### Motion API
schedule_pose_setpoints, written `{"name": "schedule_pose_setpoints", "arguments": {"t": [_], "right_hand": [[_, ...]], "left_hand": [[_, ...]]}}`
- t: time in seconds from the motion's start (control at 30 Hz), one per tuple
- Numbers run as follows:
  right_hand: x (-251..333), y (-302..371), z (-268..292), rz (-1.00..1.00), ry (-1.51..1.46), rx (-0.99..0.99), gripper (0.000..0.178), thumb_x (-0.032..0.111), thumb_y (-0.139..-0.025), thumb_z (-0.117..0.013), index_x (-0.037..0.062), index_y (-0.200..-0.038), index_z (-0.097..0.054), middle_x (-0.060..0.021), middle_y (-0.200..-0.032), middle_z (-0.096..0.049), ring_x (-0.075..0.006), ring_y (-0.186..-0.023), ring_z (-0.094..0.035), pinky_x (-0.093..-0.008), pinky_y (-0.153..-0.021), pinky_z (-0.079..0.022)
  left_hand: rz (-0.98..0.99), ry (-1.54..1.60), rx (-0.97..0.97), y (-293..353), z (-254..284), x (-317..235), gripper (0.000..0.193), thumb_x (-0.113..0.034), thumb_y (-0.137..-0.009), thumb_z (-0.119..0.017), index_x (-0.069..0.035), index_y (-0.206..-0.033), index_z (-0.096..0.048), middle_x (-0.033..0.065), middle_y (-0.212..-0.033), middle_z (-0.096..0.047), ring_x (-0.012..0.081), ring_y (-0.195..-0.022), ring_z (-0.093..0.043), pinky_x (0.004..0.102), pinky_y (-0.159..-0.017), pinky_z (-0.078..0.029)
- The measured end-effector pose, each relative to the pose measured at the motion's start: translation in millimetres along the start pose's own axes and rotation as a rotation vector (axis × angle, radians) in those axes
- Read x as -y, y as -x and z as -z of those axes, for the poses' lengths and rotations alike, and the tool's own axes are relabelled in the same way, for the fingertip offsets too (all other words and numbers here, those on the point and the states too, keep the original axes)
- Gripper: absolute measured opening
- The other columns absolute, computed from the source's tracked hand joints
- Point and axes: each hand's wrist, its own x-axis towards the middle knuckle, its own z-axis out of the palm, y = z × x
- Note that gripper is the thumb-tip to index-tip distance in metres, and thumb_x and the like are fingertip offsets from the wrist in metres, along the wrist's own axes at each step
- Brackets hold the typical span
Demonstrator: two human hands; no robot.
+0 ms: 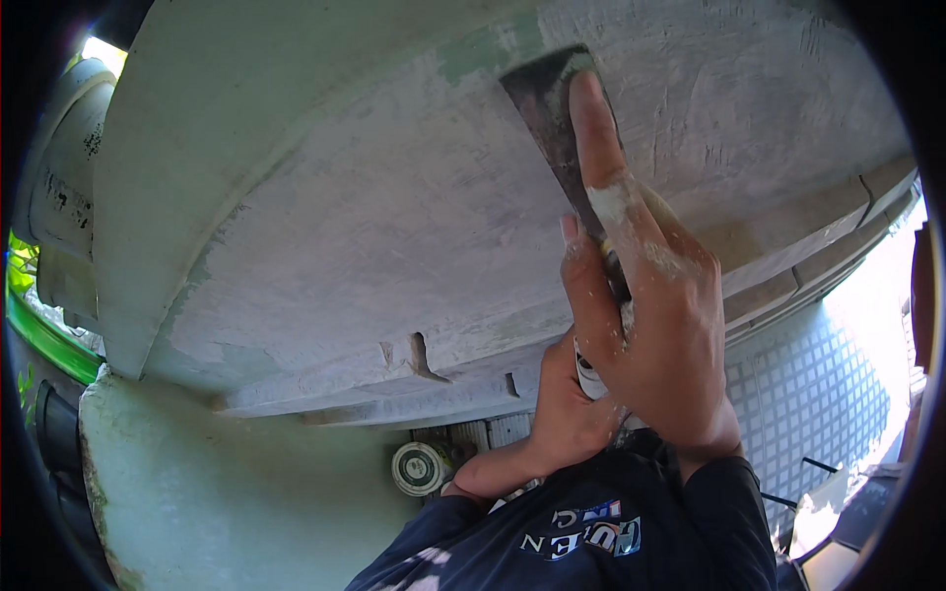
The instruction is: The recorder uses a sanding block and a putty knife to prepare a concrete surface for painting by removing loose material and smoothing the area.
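My right hand (675,325), smeared with whitish paste, grips a putty knife (542,118). Its index finger lies stretched along the dark, wide blade. The blade's edge meets the wall surface (394,197), where a pale grey-white coat borders bare light green paint near the blade. Below and partly behind the right hand, my left hand (572,419) is closed around something with a whitish, rounded end; most of that thing is hidden, so its kind does not show.
Stepped ledges (788,236) run under the coated surface, one with a dark notch (422,355). A green wall (246,492) stands at lower left. Pipes (69,158) and a green tube (54,340) are far left. A round tin (418,468) sits below; checkered flooring (808,394) lies right.
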Motion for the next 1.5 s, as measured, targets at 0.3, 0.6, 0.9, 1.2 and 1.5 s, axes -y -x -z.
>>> {"name": "schedule_pose_setpoints", "arguments": {"t": [0.3,0.6,0.9,1.2,1.5], "right_hand": [[-4,-3,-5,0.024,-0.053,-0.042,0.069,0.002,-0.095,-0.054,0.0133,-0.158,-0.028,-0.0111,-0.158,-0.038,-0.0354,-0.122,-0.062,-0.0439,-0.097,-0.055],[-7,-5,-3,0.106,-0.064,-0.134,0.066,0.000,-0.095,-0.052,0.0107,-0.157,-0.030,-0.0123,-0.158,-0.039,-0.0360,-0.131,-0.054,-0.0444,-0.106,-0.049],[-6,-5,4,0.045,0.016,-0.116,0.063,0.003,-0.096,-0.052,0.0106,-0.156,-0.033,-0.0110,-0.157,-0.041,-0.0363,-0.131,-0.055,-0.0452,-0.107,-0.048],[-1,-4,6,0.008,0.040,-0.024,0.064,0.000,-0.094,-0.052,0.0101,-0.155,-0.035,-0.0120,-0.154,-0.046,-0.0360,-0.124,-0.060,-0.0426,-0.098,-0.054],[6,-7,3,0.076,0.008,0.021,0.064,-0.002,-0.093,-0.053,0.0083,-0.154,-0.037,-0.0157,-0.148,-0.051,-0.0390,-0.112,-0.067,-0.0417,-0.090,-0.057]], "left_hand": [[-0.035,-0.056,0.013,-5,4,0,0.038,-0.007,-0.085,-0.070,0.004,-0.119,-0.057,0.0075,-0.106,-0.067,0.0121,-0.098,-0.059,0.0293,-0.087,-0.048],[0.038,-0.001,0.053,-4,-1,-1,0.042,-0.007,-0.085,-0.070,0.004,-0.123,-0.056,0.0076,-0.109,-0.067,0.0122,-0.099,-0.059,0.0285,-0.089,-0.047],[-0.020,-0.036,0.076,-11,-5,-3,0.042,-0.006,-0.083,-0.070,0.004,-0.121,-0.057,0.0081,-0.110,-0.067,0.0124,-0.103,-0.058,0.0293,-0.091,-0.046],[-0.040,-0.037,0.076,-9,-4,-3,0.045,-0.006,-0.084,-0.070,0.004,-0.126,-0.056,0.0095,-0.115,-0.066,0.0132,-0.108,-0.057,0.0301,-0.096,-0.044],[-0.025,-0.102,0.001,-2,1,-9,0.033,-0.007,-0.084,-0.068,0.003,-0.114,-0.059,0.0050,-0.101,-0.066,0.0116,-0.096,-0.059,0.0289,-0.086,-0.047]]}}
